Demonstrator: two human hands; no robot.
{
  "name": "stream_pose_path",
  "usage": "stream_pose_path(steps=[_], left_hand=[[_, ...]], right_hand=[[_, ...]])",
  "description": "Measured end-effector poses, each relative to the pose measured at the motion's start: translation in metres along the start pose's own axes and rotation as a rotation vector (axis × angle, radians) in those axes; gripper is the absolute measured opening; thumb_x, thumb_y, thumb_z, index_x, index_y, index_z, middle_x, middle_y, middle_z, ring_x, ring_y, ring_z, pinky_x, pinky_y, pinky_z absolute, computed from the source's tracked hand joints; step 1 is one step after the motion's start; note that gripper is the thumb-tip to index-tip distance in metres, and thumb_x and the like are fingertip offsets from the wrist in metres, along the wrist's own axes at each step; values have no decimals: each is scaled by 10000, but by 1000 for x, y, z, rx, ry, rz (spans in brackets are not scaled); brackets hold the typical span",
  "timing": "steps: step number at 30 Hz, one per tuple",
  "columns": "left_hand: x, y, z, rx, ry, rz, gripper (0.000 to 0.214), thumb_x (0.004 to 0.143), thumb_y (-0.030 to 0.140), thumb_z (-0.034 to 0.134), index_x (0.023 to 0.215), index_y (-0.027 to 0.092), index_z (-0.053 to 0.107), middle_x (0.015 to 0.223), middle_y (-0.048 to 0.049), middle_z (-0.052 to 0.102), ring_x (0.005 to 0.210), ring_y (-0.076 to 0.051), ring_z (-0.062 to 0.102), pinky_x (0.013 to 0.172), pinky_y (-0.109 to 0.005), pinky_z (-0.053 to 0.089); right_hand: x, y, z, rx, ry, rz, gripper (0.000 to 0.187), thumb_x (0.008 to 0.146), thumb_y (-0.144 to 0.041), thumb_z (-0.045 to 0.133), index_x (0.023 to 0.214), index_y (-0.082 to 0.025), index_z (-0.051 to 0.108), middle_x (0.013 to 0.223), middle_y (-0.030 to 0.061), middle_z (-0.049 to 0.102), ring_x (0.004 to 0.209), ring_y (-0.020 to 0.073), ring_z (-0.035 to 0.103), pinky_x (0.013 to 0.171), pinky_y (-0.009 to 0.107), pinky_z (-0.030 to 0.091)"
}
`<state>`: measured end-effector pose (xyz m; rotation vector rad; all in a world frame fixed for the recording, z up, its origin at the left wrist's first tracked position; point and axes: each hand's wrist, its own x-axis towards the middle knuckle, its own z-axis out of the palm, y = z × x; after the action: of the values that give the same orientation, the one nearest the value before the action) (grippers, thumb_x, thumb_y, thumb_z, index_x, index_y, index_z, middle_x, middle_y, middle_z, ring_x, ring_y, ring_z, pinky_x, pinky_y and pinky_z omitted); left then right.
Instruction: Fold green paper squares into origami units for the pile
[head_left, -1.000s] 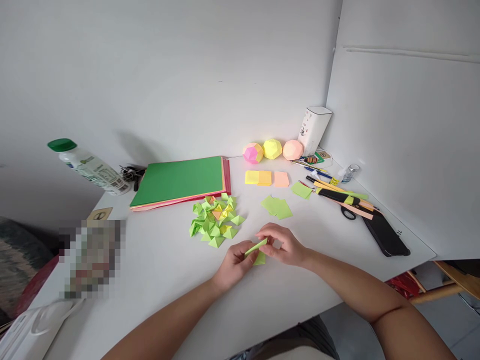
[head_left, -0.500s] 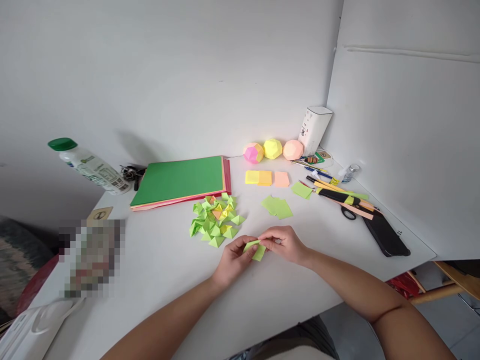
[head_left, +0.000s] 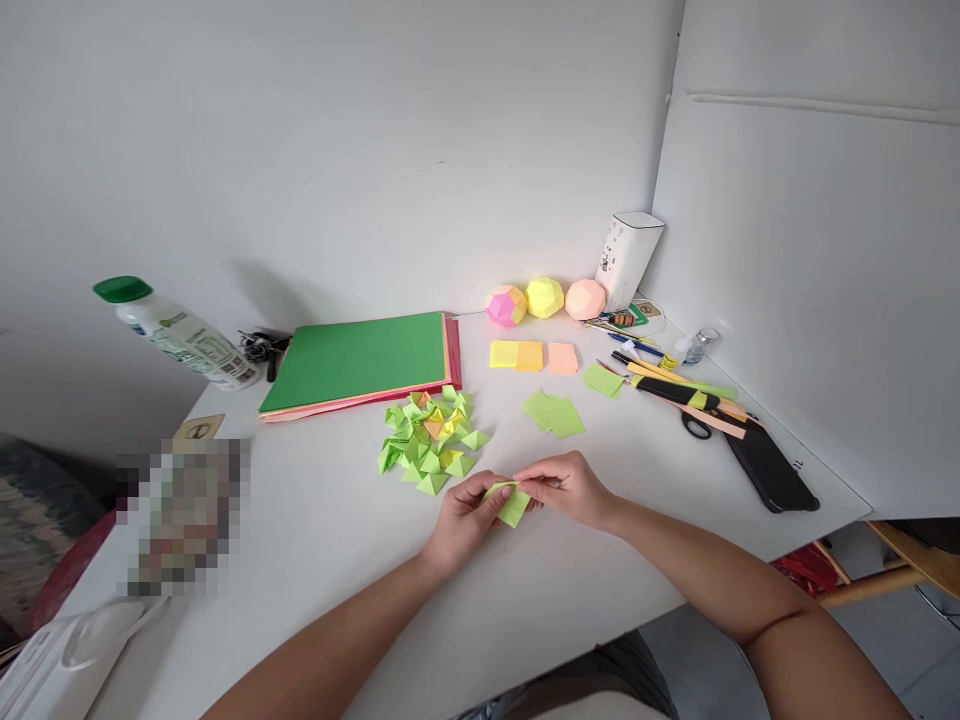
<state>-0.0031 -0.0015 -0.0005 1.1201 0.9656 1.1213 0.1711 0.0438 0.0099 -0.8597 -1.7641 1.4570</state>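
A small piece of light green paper [head_left: 513, 508] is held between my two hands, above the front part of the table. My left hand [head_left: 466, 512] pinches it with the thumb on top. The thumb and fingers of my right hand [head_left: 566, 488] close on its upper right corner. Just beyond my left hand lies a pile of folded paper pieces [head_left: 424, 440], mostly green with some yellow and orange. Several flat green paper squares [head_left: 555, 413] rest past my right hand. Part of the held paper is hidden by my fingers.
Green-topped paper sheets [head_left: 360, 355] lie at back left, by a tilted-looking bottle [head_left: 191, 340]. Yellow and orange squares [head_left: 516, 355] and three paper balls [head_left: 545, 297] are at the back. A utility knife [head_left: 675, 393], scissors [head_left: 696, 425] and a black phone case [head_left: 772, 468] lie right.
The held green paper has shifted and tilted slightly to the left and down between my fingers. Both hands keep their pinch, nearly in place.
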Motion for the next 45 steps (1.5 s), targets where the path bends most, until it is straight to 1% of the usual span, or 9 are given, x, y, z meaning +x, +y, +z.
stream_pose_path(steps=[4, 11, 19, 25, 31, 36, 41, 45], left_hand=[[0, -1, 0, -1, 12, 14, 170, 798, 323, 590, 770, 175, 668, 616, 21, 516, 512, -85, 435, 485, -216, 366], [1, -3, -2, 3, 18, 45, 144, 798, 297, 595, 804, 190, 690, 644, 19, 520, 502, -75, 442, 495, -221, 377], [-1, 3, -2, 36, 12, 55, 160, 804, 294, 588, 772, 197, 711, 629, 19, 490, 499, -73, 454, 511, -228, 391], [-1, 0, -3, 48, -1, 56, 157, 812, 276, 582, 782, 204, 719, 657, 13, 488, 508, -72, 456, 528, -235, 396], [-2, 0, -5, 68, -32, 50, 209, 839, 303, 539, 799, 197, 715, 672, -1, 490, 532, -89, 456, 521, -240, 399], [-2, 0, -4, 110, -11, 68, 221, 836, 323, 538, 770, 178, 692, 661, 0, 488, 535, -92, 461, 528, -239, 404], [-1, -3, 0, 24, 85, 54, 201, 769, 362, 613, 732, 164, 609, 688, 1, 499, 562, -98, 470, 501, -220, 405], [-1, -2, -1, 74, 62, 67, 199, 770, 350, 611, 726, 159, 581, 701, -7, 503, 623, -115, 494, 564, -234, 423]], right_hand=[[0, 0, -1, 23, -13, 41, 222, 771, -323, 623, 867, -142, 710, 701, 46, 685, 559, 143, 648, 519, 234, 547], [0, -3, -1, 37, -10, 82, 221, 761, -325, 633, 845, -135, 710, 664, 40, 677, 536, 138, 640, 506, 233, 539], [0, -1, -3, 66, -33, 61, 207, 763, -309, 634, 846, -134, 707, 671, 37, 677, 540, 135, 641, 525, 242, 554], [1, -4, -3, 62, -42, 33, 204, 762, -315, 635, 835, -140, 709, 678, 36, 683, 530, 130, 639, 513, 233, 550], [2, -4, -6, 24, -60, 38, 216, 765, -319, 630, 836, -130, 707, 664, 38, 679, 519, 136, 644, 487, 227, 540], [3, -2, -8, 16, -76, 57, 236, 768, -329, 626, 844, -119, 702, 662, 43, 675, 523, 142, 648, 488, 231, 536], [3, -5, -8, 17, -78, 86, 256, 758, -352, 632, 837, -119, 700, 681, 44, 676, 524, 140, 647, 489, 230, 533], [2, -7, -6, -5, -108, 116, 271, 765, -367, 621, 835, -118, 703, 682, 50, 672, 532, 138, 646, 497, 229, 530]])
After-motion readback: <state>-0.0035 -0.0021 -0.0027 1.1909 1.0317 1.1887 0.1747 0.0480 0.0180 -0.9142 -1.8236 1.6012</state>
